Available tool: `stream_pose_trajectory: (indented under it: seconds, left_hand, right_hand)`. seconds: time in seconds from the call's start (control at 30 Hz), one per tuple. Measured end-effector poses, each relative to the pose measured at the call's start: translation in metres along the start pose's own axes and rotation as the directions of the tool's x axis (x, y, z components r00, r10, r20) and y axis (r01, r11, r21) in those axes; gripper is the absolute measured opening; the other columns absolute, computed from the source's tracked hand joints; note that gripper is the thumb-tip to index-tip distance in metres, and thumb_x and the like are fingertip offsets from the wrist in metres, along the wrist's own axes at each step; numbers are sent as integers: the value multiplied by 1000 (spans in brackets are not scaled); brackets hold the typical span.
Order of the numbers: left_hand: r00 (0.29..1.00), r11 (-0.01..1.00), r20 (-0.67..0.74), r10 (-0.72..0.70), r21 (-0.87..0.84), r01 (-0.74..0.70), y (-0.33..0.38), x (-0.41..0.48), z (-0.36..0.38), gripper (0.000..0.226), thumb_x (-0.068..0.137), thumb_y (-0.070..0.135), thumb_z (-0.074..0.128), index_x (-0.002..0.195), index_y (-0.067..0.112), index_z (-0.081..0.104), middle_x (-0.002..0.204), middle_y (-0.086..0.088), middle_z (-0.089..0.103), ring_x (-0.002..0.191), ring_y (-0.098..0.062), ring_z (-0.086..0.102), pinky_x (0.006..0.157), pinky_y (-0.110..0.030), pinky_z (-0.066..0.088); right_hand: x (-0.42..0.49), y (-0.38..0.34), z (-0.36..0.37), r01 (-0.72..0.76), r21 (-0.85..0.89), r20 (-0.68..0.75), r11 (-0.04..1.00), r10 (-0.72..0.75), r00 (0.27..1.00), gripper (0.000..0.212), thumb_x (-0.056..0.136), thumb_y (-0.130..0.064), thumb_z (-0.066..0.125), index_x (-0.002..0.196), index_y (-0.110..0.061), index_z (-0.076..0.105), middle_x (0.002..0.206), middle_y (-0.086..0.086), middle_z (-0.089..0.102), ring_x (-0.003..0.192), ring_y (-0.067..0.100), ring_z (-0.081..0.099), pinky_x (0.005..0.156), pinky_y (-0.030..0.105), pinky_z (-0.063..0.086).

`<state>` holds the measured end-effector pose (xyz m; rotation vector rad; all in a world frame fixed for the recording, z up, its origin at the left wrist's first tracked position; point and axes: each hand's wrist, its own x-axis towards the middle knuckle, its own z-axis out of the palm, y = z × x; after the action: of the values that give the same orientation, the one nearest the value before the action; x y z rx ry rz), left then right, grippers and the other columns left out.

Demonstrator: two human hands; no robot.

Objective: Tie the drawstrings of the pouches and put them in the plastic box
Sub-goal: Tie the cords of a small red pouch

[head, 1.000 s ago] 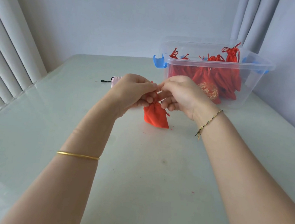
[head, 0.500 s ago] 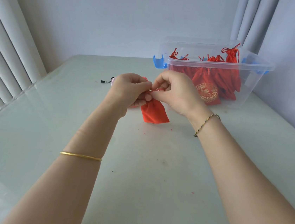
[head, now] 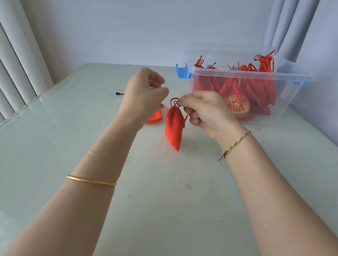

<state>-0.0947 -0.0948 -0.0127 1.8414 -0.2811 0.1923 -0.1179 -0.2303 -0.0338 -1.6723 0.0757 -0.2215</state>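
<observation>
Over table (head: 162,200): pouch (head: 173,126) hangs under R grip (head: 205,113).

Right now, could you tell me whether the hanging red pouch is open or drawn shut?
Drawn shut: the red pouch hangs, neck gathered tight, from the drawstring the right hand pinches. Knotted or not, cannot tell.

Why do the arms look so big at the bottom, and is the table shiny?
Head view: the wide lens swells the forearms near the bottom edge; the table shows a soft pale sheen on its left, no hard glare; the red pouch and plastic box look sharp.
</observation>
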Motion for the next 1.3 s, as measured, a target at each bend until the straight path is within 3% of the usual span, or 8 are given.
stream_pose_trajectory:
  seconds: [0.1,0.27,0.63,0.83,1.0,1.17,1.23,1.3]
  left_hand:
    - [992,989,59,112,87,-117,4,-2,-1,20,77,4,60,73,24,59,84,0,57,71,-11,53,67,-30,48]
    - [970,925,132,206,297,-237,0,-6,5,14,69,28,70,69,39,62,98,9,47,91,-9,55,98,-44,41]
    - [957,893,148,248,348,-286,-7,-2,6,13,75,25,72,73,35,64,104,2,54,94,-11,52,100,-46,37]
    - [973,916,78,216,328,-229,-10,1,7,18,80,12,61,68,24,58,87,1,59,75,-15,56,73,-32,47]
    - [989,931,90,113,337,-137,-15,2,4,22,84,5,45,69,21,46,78,-4,61,63,-18,51,48,-20,35]
    - [992,934,108,70,341,-103,-16,0,8,22,83,6,45,67,22,45,68,-1,64,75,-32,60,93,-40,43]
    - [991,955,129,36,289,-72,-16,0,8,17,80,11,47,67,22,48,62,6,64,79,-33,65,99,-49,41]
    - [988,974,151,27,220,-60,-13,-1,7,7,73,22,50,66,23,51,60,8,67,81,-30,67,99,-50,41]
  right_hand:
    - [1,-1,-3,-137,188,20,973,135,991,18,83,-2,60,67,-6,55,39,-4,42,31,4,28,38,16,20]
    - [0,-2,-6,-201,323,67,925,190,980,20,85,-1,58,66,-6,55,39,-2,45,33,5,31,39,16,22]
    - [2,1,-12,-228,336,161,914,183,970,22,87,-5,57,66,-11,58,46,-3,47,40,5,35,42,16,28]
    - [5,4,-19,-147,200,37,969,142,989,12,84,-3,63,73,-6,60,51,0,48,38,4,34,41,15,31]
    - [5,7,-31,-12,-49,-72,999,9,997,17,82,-1,64,67,-9,61,59,8,51,34,3,36,41,19,31]
    - [7,12,-33,17,-235,-141,972,-51,989,15,83,-4,65,69,-11,63,62,5,56,35,-1,44,41,16,37]
    - [4,7,-34,8,-206,-69,978,-23,997,5,86,-9,62,88,-7,65,76,9,61,45,2,52,46,18,42]
    - [-1,-1,-35,-26,-202,24,979,31,999,23,86,-20,64,107,-13,61,95,7,64,59,8,60,49,19,44]
